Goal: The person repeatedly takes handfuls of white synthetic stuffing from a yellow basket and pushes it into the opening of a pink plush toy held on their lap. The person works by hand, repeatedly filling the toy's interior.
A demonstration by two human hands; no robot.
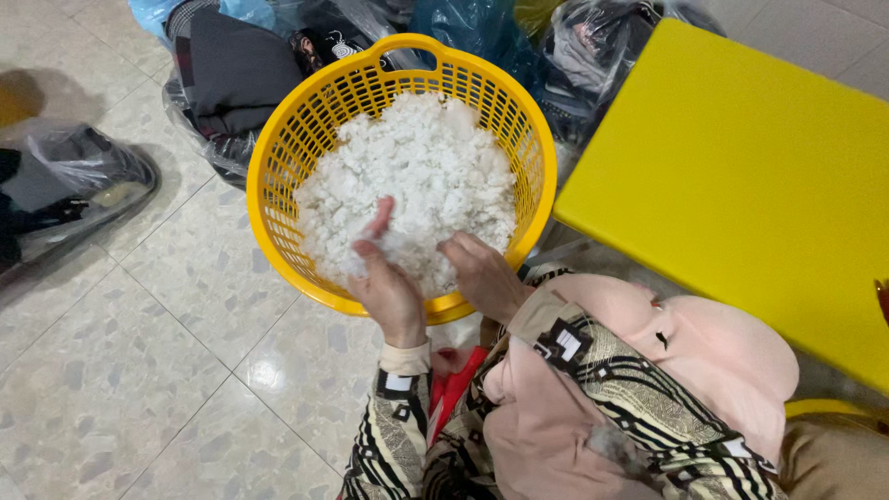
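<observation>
A round yellow plastic basket (278, 157) with a lattice wall sits on the tiled floor, filled with white fluffy stuffing (417, 167). My left hand (387, 282) reaches over the near rim and is shut on a clump of the white stuffing, thumb and fingers pinched around it. My right hand (482, 273) lies beside it at the near rim, fingers curled into the stuffing. A pink cloth (685, 361) is draped over my right forearm, above patterned black and beige sleeves.
A yellow table top (741, 176) stands to the right of the basket. Clear and blue plastic bags of dark clothing (231, 74) are heaped behind the basket. Another bagged bundle (74, 176) lies at the left on the speckled tile floor (139, 370).
</observation>
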